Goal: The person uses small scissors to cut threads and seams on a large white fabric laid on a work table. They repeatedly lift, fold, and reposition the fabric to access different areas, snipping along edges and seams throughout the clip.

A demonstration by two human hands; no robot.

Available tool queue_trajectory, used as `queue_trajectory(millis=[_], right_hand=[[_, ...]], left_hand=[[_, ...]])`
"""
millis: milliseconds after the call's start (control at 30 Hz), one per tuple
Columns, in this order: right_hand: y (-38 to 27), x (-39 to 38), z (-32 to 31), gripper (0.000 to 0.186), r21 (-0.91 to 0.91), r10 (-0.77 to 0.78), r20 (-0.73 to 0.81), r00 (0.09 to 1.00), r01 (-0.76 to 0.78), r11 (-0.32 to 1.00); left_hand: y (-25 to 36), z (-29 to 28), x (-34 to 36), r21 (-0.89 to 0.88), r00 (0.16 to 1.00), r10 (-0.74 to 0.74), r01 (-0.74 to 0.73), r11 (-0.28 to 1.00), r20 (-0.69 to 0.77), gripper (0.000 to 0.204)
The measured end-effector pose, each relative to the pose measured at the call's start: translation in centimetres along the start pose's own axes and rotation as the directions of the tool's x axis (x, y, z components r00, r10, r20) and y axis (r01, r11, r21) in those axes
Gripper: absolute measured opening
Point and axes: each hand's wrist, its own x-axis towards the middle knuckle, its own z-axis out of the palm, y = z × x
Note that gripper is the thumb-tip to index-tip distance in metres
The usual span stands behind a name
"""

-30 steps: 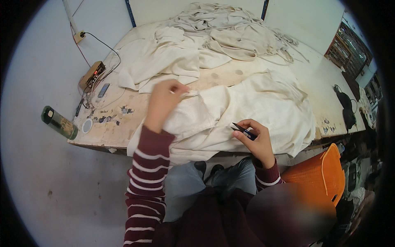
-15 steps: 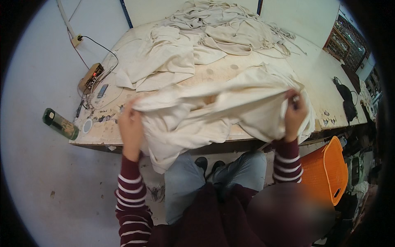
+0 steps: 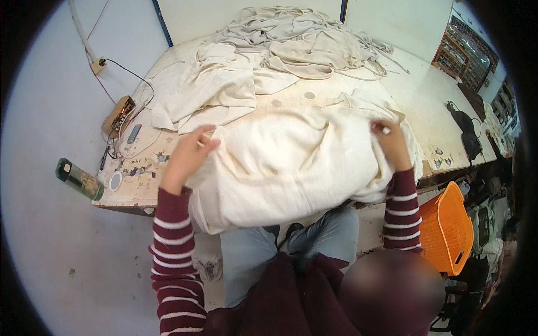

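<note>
A large cream knit cloth (image 3: 280, 168), perhaps a garment, lies in loose folds across the front of the table. Its near side hangs over the edge above my lap. At the cloth's left end is my left hand (image 3: 189, 155), thumb and forefinger apart beside the upper left corner. My right hand (image 3: 392, 144) has its fingers curled at the cloth's upper right part, pinching it. A small white bit shows between those fingers; whether it is cloth or something else I cannot make out.
More cream cloths (image 3: 218, 89) and a greyish heap (image 3: 280, 28) cover the back of the table (image 3: 414, 84). At left are a brown electrical box (image 3: 119, 115), a remote (image 3: 134, 133) and a green bottle (image 3: 81, 179). An orange basket (image 3: 448, 229) stands at right, below a black strap-like item (image 3: 465, 129).
The cloth, earlier stretched and bunched between both hands, now lies broader and flatter. My left hand has come away from its corner slightly. My right hand has shifted a little left.
</note>
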Motion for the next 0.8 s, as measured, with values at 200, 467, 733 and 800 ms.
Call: queue_trajectory(millis=[200, 467, 733, 800], right_hand=[[1.6, -2.9, 1.4, 0.033, 0.207, 0.062, 0.128, 0.990, -0.088, 0.974], [-7.6, -7.3, 1.1, 0.027, 0.600, -0.091, 0.136, 0.987, -0.009, 0.800], [-10.8, -10.4, 5.1, 0.046, 0.542, -0.271, 0.473, 0.838, -0.035, 0.840], [-10.6, -10.4, 5.0, 0.044, 0.584, -0.320, 0.409, 0.855, 0.024, 0.811]], left_hand=[[0.1, 4.2, -5.7, 0.048, 0.843, 0.314, -0.326, 0.944, -0.438, 0.028], [4.7, 10.7, -10.2, 0.047, 0.800, 0.506, -0.520, 0.853, -0.322, 0.028], [5.5, 13.5, -10.9, 0.149, 0.834, 0.477, -0.454, 0.879, -0.275, 0.031], [5.2, 13.6, -10.8, 0.111, 0.833, 0.457, -0.446, 0.888, -0.313, 0.028]])
